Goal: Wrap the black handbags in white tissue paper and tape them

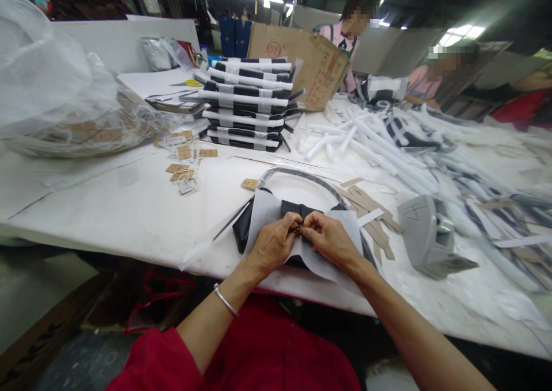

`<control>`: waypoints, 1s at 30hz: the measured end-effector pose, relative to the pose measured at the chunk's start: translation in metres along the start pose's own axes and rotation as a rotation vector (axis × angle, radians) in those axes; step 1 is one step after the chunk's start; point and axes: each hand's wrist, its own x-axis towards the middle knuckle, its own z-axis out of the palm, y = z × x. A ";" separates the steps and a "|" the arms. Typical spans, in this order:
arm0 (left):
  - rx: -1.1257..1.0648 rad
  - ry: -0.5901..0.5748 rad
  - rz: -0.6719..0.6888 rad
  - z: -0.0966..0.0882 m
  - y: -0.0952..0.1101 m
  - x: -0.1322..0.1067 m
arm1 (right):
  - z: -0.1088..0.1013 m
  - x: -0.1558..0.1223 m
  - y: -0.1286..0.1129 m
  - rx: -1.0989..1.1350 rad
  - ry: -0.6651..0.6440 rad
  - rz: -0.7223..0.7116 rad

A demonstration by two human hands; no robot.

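Observation:
A black handbag [242, 230] lies at the table's near edge, its wrapped handle [302, 175] arching away from me. A sheet of white tissue paper [264, 210] is spread over its front, with a black flap [293, 207] showing above my fingers. My left hand [273, 240] and my right hand [328, 240] meet over the middle of the bag. Both are closed in a pinch on a small gold-coloured fitting [299, 229], mostly hidden by the fingertips. A brown paper tag [249, 184] lies just behind the bag.
Several wrapped black bags [245, 103] are stacked behind. Hang tags [183, 172] lie left of centre, near a large plastic bag [86, 126]. Brown strips [366, 213] and a grey tape dispenser [425, 236] stand right, before white foam rolls [371, 144]. A cardboard box [297, 57] and two people are beyond.

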 end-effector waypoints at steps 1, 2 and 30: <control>-0.009 0.000 -0.010 -0.001 0.001 0.000 | 0.001 -0.001 0.001 -0.048 0.015 -0.031; -0.023 0.001 -0.020 -0.001 0.002 0.001 | 0.002 -0.001 0.002 -0.089 0.031 -0.060; -0.635 -0.009 -0.272 -0.015 -0.002 0.016 | -0.027 0.010 -0.023 0.187 0.451 -0.055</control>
